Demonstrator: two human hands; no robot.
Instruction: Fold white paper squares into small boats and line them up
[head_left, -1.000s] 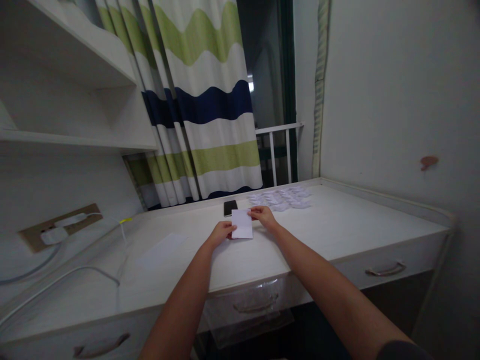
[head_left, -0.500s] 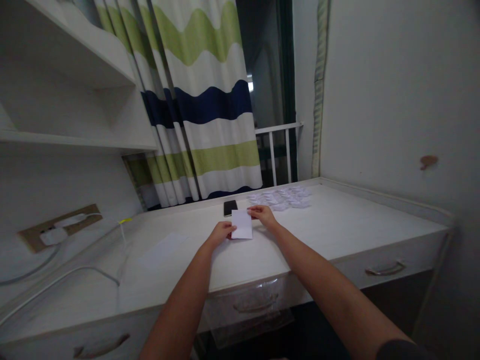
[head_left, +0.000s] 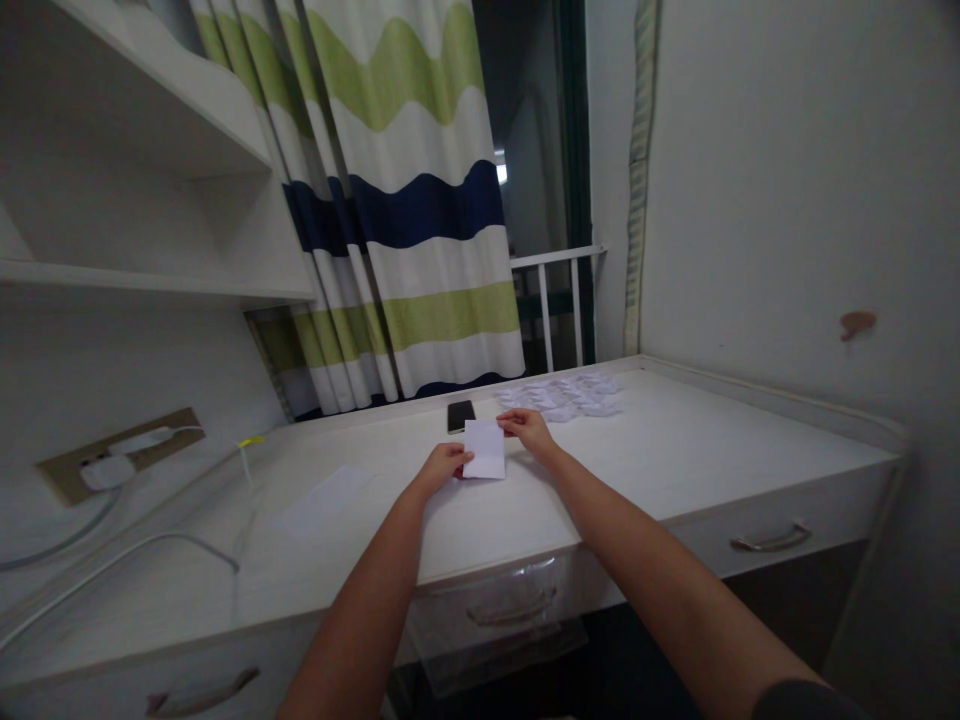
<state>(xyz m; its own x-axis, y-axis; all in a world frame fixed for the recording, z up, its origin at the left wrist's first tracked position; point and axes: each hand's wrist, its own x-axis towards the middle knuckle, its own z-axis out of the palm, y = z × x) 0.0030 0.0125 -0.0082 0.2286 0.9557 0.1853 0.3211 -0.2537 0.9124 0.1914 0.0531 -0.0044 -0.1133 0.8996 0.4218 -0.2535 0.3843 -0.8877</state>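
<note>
A small white sheet of paper (head_left: 485,450) is held up over the desk between both hands. My left hand (head_left: 442,467) pinches its left edge, thumb in front. At the top right corner, the fingers of my right hand (head_left: 526,430) are closed on the paper. Behind the sheet lies a dark phone (head_left: 460,416), its lower right part partly covered. Several folded white paper pieces (head_left: 562,397) are laid out in rows near the back edge, just beyond my right hand.
More white paper (head_left: 326,500) lies flat on the left of the white desk (head_left: 712,440). A grey cable (head_left: 165,538) crosses the left side from a wall socket (head_left: 120,455). A striped curtain (head_left: 435,250) hangs behind, and a shelf (head_left: 150,285) overhangs the left.
Almost nothing differs. The sheet and my right hand have shifted very slightly; both hands keep their hold on the paper.
</note>
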